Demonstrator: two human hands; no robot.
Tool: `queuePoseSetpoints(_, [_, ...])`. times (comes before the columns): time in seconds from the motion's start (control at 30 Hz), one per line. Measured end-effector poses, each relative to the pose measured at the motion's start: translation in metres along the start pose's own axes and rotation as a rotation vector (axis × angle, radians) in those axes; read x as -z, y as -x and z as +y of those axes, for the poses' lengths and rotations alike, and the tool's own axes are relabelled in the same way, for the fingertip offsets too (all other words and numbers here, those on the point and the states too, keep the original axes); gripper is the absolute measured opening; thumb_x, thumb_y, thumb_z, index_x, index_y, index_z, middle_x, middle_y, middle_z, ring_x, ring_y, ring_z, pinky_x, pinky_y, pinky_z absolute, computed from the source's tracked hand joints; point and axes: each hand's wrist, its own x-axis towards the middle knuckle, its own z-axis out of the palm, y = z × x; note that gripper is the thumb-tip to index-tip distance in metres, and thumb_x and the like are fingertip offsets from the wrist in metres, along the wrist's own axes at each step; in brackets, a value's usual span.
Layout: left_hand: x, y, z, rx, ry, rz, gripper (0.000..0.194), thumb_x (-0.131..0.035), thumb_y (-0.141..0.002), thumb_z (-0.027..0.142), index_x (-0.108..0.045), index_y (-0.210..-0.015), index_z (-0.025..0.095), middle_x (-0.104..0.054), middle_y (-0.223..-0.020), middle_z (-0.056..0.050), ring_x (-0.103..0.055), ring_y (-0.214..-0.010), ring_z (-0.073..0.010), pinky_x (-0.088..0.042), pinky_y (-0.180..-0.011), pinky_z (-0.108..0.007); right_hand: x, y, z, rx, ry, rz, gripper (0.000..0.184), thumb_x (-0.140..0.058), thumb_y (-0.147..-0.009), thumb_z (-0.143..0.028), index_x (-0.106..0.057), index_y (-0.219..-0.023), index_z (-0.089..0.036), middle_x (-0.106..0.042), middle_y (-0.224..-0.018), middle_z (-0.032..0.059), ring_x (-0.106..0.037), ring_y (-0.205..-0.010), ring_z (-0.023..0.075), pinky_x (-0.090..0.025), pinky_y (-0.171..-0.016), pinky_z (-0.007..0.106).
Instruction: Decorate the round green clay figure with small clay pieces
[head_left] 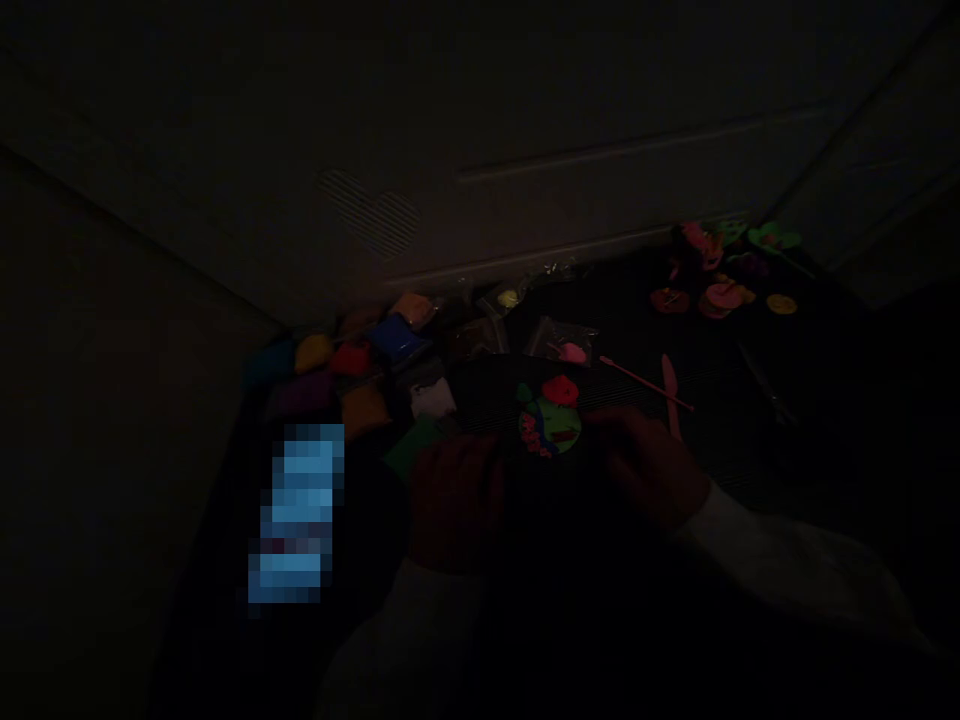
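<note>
In the dim light, a round clay piece [566,425] in green and blue, with red and pink bits on it, lies between my two hands. My left hand [454,500] rests left of it, beside a green clay packet [412,445]; its fingers are too dark to make out. From the right, my right hand [649,465] reaches toward the clay piece, its fingers bent and close together near the rim. Whatever may be between those fingers is lost in shadow. Beyond that hand lie a pink clay knife [670,385] and a thin pink stick tool [637,378].
Several coloured clay packets, among them a blue packet [400,338] and a purple packet [302,395], lie at the left. A lit phone [300,515] is near them. Clay flowers [705,245] and round clay pieces [724,298] sit back right, by a wall [525,210].
</note>
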Motion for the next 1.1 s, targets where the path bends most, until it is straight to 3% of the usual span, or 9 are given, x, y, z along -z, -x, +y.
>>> queuePoseSetpoints(0.27, [-0.002, 0.002, 0.001, -0.014, -0.053, 0.017, 0.019, -0.051, -0.072, 0.027, -0.062, -0.087, 0.022, -0.06, -0.084, -0.003, -0.049, -0.083, -0.0192, -0.038, -0.074, -0.035, -0.002, 0.002, 0.007, -0.011, -0.066, 0.035, 0.034, -0.04, -0.071, -0.013, -0.045, -0.105, -0.017, -0.054, -0.092, 0.0038, -0.051, -0.085, 0.0143, -0.04, -0.077, 0.03])
queuePoseSetpoints(0.43, [0.013, -0.005, -0.01, 0.125, -0.214, 0.106, 0.038, -0.051, -0.071, 0.035, -0.053, -0.106, 0.019, -0.054, -0.105, -0.008, -0.047, -0.096, -0.0241, -0.035, -0.083, -0.039, -0.005, 0.003, 0.011, 0.009, -0.056, 0.054, 0.034, -0.041, -0.071, -0.015, -0.046, -0.105, -0.018, -0.054, -0.091, 0.0029, -0.051, -0.084, 0.0139, -0.041, -0.077, 0.03])
queuePoseSetpoints(0.5, [0.018, -0.007, -0.022, 0.23, -0.295, 0.038, 0.047, -0.048, -0.072, 0.038, -0.047, -0.112, 0.015, -0.052, -0.109, -0.011, -0.046, -0.099, -0.028, -0.036, -0.081, -0.041, -0.005, 0.003, 0.012, 0.013, -0.065, 0.058, 0.034, -0.041, -0.072, -0.016, -0.046, -0.105, -0.018, -0.054, -0.092, 0.0032, -0.051, -0.085, 0.0142, -0.041, -0.078, 0.031])
queuePoseSetpoints(0.57, [0.022, -0.006, -0.034, 0.259, -0.281, -0.096, 0.044, -0.043, -0.074, 0.037, -0.047, -0.112, 0.015, -0.056, -0.103, -0.01, -0.051, -0.092, -0.0259, -0.04, -0.075, -0.038, -0.006, 0.003, 0.012, 0.02, -0.073, 0.061, 0.033, -0.04, -0.072, -0.017, -0.046, -0.104, -0.018, -0.054, -0.092, 0.0034, -0.051, -0.086, 0.0146, -0.041, -0.077, 0.031])
queuePoseSetpoints(0.63, [0.027, -0.005, -0.044, 0.268, -0.211, -0.135, 0.042, -0.042, -0.075, 0.037, -0.046, -0.112, 0.017, -0.057, -0.102, -0.008, -0.052, -0.092, -0.0233, -0.042, -0.075, -0.034, -0.006, 0.003, 0.012, 0.021, -0.066, 0.063, 0.033, -0.04, -0.072, -0.018, -0.046, -0.104, -0.018, -0.054, -0.091, 0.0033, -0.051, -0.084, 0.0145, -0.041, -0.077, 0.032])
queuePoseSetpoints(0.7, [0.034, -0.003, -0.051, 0.368, -0.164, -0.069, 0.044, -0.045, -0.073, 0.039, -0.046, -0.112, 0.018, -0.057, -0.102, -0.008, -0.052, -0.093, -0.0228, -0.043, -0.075, -0.033, -0.006, 0.003, 0.013, 0.033, -0.063, 0.064, 0.032, -0.04, -0.072, -0.018, -0.045, -0.104, -0.018, -0.054, -0.09, 0.0032, -0.051, -0.084, 0.0141, -0.041, -0.076, 0.031])
queuePoseSetpoints(0.97, [0.099, -0.027, -0.088, 0.874, 0.066, 0.515, 0.061, -0.057, -0.061, 0.047, -0.037, -0.113, 0.023, -0.053, -0.103, -0.003, -0.052, -0.094, -0.0241, -0.043, -0.077, -0.04, -0.009, 0.0, 0.016, 0.04, -0.053, 0.047, 0.033, -0.038, -0.071, -0.019, -0.046, -0.104, -0.016, -0.054, -0.095, 0.0058, -0.05, -0.089, 0.016, -0.039, -0.081, 0.033])
queuePoseSetpoints(1.03, [0.104, -0.045, -0.096, 0.818, 0.148, 0.608, 0.062, -0.057, -0.063, 0.045, -0.035, -0.115, 0.02, -0.049, -0.107, -0.005, -0.049, -0.097, -0.0231, -0.041, -0.081, -0.04, -0.011, -0.001, 0.019, 0.05, -0.045, 0.043, 0.034, -0.037, -0.071, -0.018, -0.046, -0.104, -0.016, -0.055, -0.095, 0.006, -0.051, -0.089, 0.0161, -0.039, -0.081, 0.033])
queuePoseSetpoints(1.1, [0.1, -0.069, -0.099, 0.763, 0.255, 0.594, 0.064, -0.055, -0.068, 0.04, -0.027, -0.12, 0.016, -0.046, -0.112, -0.009, -0.048, -0.098, -0.0192, -0.043, -0.081, -0.034, -0.014, -0.003, 0.021, 0.072, -0.022, 0.05, 0.033, -0.036, -0.072, -0.019, -0.046, -0.103, -0.016, -0.055, -0.095, 0.0059, -0.051, -0.089, 0.0159, -0.041, -0.081, 0.033])
